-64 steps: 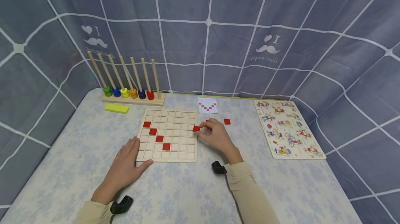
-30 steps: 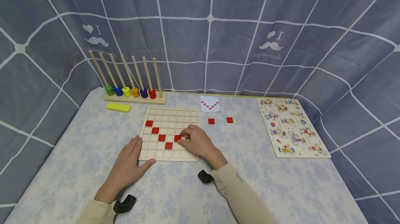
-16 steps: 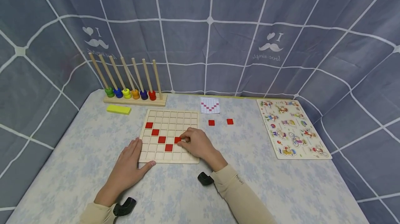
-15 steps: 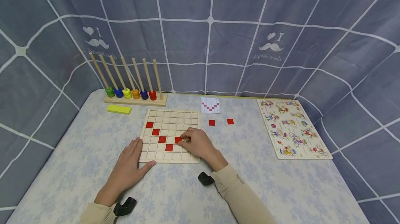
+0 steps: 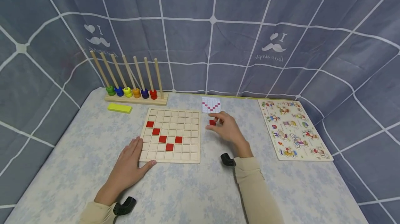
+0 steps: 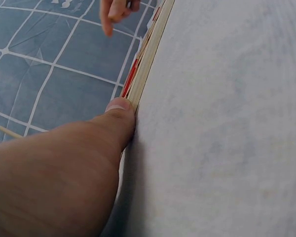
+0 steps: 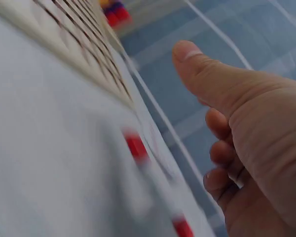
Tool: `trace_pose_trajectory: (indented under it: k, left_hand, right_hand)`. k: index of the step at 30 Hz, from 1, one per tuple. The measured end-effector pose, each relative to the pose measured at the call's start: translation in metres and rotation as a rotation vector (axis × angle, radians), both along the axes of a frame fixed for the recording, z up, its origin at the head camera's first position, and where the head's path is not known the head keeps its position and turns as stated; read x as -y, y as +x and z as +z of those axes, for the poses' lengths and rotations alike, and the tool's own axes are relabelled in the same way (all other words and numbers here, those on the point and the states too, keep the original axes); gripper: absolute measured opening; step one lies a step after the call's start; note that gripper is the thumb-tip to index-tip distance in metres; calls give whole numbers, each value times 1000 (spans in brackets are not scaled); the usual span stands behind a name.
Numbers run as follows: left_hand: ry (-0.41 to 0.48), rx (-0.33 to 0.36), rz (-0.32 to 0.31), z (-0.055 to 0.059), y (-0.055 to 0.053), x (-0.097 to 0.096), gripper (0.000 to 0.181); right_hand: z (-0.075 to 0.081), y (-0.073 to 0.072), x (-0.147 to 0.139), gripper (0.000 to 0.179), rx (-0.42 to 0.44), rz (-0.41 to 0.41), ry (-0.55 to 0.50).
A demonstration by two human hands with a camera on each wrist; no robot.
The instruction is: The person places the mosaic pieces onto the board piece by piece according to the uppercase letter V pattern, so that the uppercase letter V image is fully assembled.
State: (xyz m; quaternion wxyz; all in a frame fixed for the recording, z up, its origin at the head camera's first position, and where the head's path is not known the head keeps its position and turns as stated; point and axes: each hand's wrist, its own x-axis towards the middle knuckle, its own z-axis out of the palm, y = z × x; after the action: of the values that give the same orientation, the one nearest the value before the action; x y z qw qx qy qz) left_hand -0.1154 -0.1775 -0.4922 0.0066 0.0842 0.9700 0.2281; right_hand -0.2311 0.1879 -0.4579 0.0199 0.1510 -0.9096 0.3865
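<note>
My left hand (image 5: 126,170) lies with fingers straight along the left edge of a wooden grid board (image 5: 187,154), thumb at the near edge. In the left wrist view, the thumb (image 6: 113,121) presses against the board's side. Several red square tiles sit in the grid, among them a red tile (image 5: 178,140) right of the slanting row. My right hand (image 5: 229,130) hovers right of the board, thumb and index finger parted around a loose red tile (image 5: 212,122) lying on the table. The right wrist view shows another loose red tile (image 7: 182,227); in the head view the hand hides it.
Behind the board lies a small pattern card (image 5: 211,105) with a V of marked squares. A peg rack (image 5: 137,99) with coloured rings stands at the back left, a yellow block (image 5: 120,108) before it. A picture puzzle board (image 5: 293,133) lies at right; a curtain hangs behind.
My right hand carried a red tile left onto the grid, let go of it there, and moved back right over the loose tiles. The left hand has stayed at the board's edge.
</note>
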Motion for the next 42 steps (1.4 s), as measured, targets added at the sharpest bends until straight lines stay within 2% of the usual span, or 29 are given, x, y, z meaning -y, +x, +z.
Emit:
trace_pose_trajectory:
  k: [5,10,13,17,23,27,33,42]
  left_hand:
    - [-3,8,2,1,0,0,103]
    - [3,15,4,1,1,0,104]
    - [3,13,5,1,1,0,104]
    - [3,13,3,2,1,0,104]
    - [-2,14,6,1,0,0,105]
    - [-1,13,6,2,0,0,105]
    - [-3,9,5,2,0,-1,105]
    - [0,14,2,2,2,0,104]
  right_hand:
    - [-11,-9,-61,54,14,-120,-34]
    - [-22,-8,-91,55,94,-170,-23]
    - [-26,-8,-95,55,125,-177,-17]
    - [-28,-9,-95,52,125,-176,14]
    - [-28,-11,-92,47,96,-166,116]
    - [-28,-12,-89,40,83,-178,146]
    - [-31,-11,-88,29,81,-212,143]
    - [-39,-11,-87,26,37,-250,99]
